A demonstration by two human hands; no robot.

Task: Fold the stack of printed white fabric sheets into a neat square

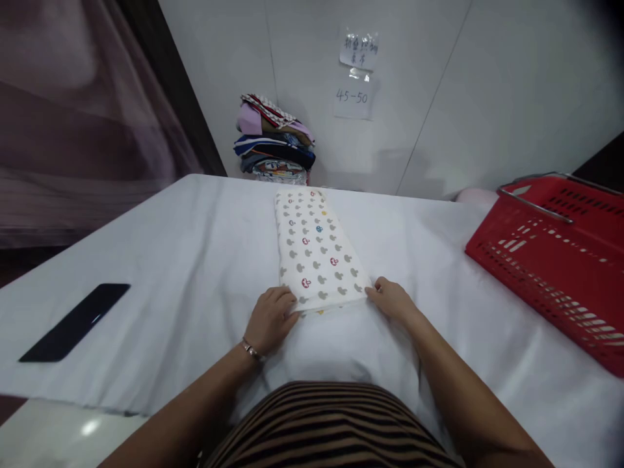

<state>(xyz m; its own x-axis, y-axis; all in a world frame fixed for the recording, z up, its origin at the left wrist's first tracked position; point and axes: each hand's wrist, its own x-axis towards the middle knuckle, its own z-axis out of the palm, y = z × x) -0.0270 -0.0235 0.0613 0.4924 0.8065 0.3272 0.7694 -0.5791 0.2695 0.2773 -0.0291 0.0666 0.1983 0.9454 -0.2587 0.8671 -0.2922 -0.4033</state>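
Note:
A white cloth (319,250) printed with small mushrooms in grey, red, blue and yellow lies folded into a long strip on the white-covered table (214,247). Its near end faces me. My left hand (273,318), with a bracelet at the wrist, pinches the near left corner between thumb and fingers. At the near right corner, my right hand (390,298) grips the cloth's edge with thumb and forefinger. The rest of the strip stretches away flat between and beyond my hands.
A red plastic basket (550,253) with metal handles stands at the right. On the left lies a dark phone-like slab (75,323). Beyond the far edge rises a stack of folded clothes (275,140) against the wall, which bears paper labels (353,97).

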